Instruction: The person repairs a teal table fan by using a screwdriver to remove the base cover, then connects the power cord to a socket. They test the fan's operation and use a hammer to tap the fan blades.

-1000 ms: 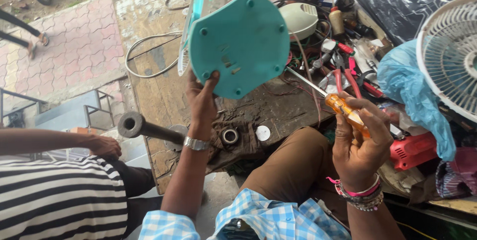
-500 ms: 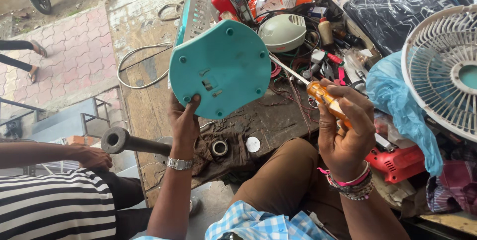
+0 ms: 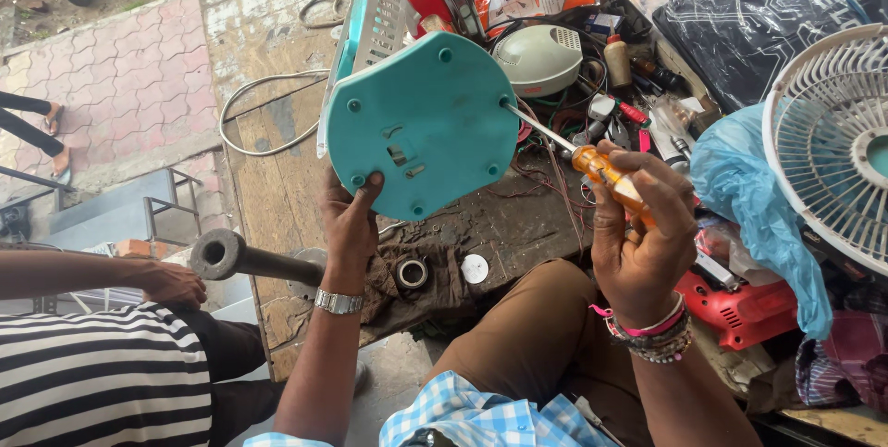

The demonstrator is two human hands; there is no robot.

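Observation:
My left hand grips the lower edge of a teal plastic fan base, held up with its underside facing me. My right hand holds an orange-handled screwdriver. Its metal shaft reaches to the base's right rim, and the tip touches a screw hole there. A white grille part stands behind the base. Both hands hover over a dirty wooden workbench.
A white fan guard and a blue plastic bag lie at right, with a red power tool below them. Tools, wires and a grey dome housing clutter the back. A seated person in a striped shirt is at left beside a metal pipe.
The teal base has come lower and nearer to me. My right hand has brought the screwdriver up, and its tip now meets the base's right rim.

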